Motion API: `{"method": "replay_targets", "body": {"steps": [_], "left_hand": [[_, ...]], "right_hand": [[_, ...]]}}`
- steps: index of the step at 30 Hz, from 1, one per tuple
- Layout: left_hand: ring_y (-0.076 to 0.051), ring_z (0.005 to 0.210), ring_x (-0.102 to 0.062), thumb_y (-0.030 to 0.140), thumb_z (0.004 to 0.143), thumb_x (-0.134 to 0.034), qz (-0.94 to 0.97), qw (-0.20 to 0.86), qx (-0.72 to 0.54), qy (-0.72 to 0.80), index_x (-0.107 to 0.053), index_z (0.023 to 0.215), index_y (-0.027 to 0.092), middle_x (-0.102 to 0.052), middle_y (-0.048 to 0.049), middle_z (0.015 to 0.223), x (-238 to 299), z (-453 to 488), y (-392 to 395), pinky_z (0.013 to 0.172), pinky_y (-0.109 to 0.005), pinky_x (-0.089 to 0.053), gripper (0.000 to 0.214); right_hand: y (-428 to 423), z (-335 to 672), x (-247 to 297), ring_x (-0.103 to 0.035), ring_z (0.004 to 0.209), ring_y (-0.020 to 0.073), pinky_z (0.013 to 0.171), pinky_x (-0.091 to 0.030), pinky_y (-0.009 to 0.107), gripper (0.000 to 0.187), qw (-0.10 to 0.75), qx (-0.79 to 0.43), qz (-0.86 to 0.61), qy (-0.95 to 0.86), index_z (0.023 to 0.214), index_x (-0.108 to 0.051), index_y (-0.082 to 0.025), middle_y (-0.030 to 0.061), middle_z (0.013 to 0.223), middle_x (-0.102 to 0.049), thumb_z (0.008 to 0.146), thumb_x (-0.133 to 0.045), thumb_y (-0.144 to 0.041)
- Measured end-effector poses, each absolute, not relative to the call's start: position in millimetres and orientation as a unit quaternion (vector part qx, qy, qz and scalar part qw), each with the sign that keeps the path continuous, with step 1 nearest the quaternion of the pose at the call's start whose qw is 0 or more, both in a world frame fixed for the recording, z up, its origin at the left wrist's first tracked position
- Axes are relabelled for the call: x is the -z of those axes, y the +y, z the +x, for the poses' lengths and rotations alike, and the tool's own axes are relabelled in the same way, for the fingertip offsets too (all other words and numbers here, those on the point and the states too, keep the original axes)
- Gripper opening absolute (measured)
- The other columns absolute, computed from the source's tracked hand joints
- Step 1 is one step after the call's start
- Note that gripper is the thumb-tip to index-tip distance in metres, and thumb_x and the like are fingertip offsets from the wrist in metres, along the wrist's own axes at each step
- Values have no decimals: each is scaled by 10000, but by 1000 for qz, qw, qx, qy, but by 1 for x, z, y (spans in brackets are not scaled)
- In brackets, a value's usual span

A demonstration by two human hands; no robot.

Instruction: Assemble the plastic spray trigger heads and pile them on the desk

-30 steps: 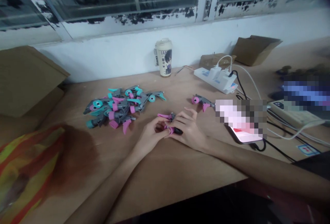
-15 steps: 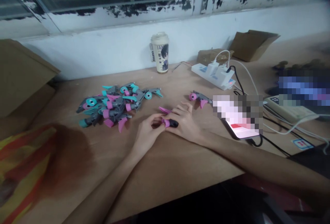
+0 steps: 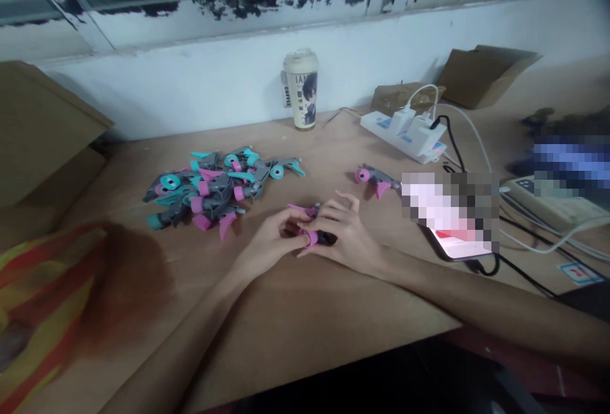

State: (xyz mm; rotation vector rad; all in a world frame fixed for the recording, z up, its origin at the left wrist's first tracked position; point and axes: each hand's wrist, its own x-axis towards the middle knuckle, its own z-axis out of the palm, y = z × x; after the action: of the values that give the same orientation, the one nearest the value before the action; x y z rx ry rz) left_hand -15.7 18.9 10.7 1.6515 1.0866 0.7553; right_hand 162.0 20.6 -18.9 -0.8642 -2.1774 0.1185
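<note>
Both hands meet at the middle of the wooden table around one small pink and grey plastic piece. My left hand pinches it from the left. My right hand grips its dark end from the right, with the little finger raised. A heap of several similar grey pieces with pink and teal parts lies to the left, beyond my left hand. One separate pink and grey piece lies to the right, just past my right hand.
A lidded paper coffee cup stands by the wall. A white power strip with chargers and cables lies at the right, near a phone. Cardboard boxes sit at the far left and back right. A striped bag lies front left.
The hands have stayed together on the same small piece, with only slight shifts of the fingers. The camera has moved a little, so the scene has drifted in the picture.
</note>
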Motion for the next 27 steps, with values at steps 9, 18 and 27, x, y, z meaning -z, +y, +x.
{"method": "replay_targets", "body": {"steps": [9, 18, 27], "left_hand": [[-167, 831, -603, 275, 767, -606, 694, 424, -355, 462, -591, 999, 185, -643, -42, 935, 3, -11, 12, 696, -274, -474, 250], [-161, 787, -616, 277, 763, -609, 689, 381, -369, 493, -597, 967, 181, -664, -35, 894, 9, -10, 12, 684, -274, -484, 225], [-162, 778, -622, 243, 758, -603, 698, 356, -366, 502, -603, 973, 179, -676, -40, 899, 4, -6, 7, 657, -267, -482, 225]], "right_hand": [[24, 163, 20, -548, 876, 165, 975, -210, 391, 216, 368, -39, -353, -859, 811, -644, -237, -14, 807, -658, 778, -631, -450], [27, 160, 18, -549, 853, 166, 998, -174, 401, 184, 368, -41, -365, -854, 861, -644, -235, -8, 810, -645, 800, -617, -406], [22, 161, 18, -540, 836, 161, 1008, -171, 403, 171, 368, -43, -363, -855, 882, -645, -237, -10, 802, -639, 811, -606, -387]]}}
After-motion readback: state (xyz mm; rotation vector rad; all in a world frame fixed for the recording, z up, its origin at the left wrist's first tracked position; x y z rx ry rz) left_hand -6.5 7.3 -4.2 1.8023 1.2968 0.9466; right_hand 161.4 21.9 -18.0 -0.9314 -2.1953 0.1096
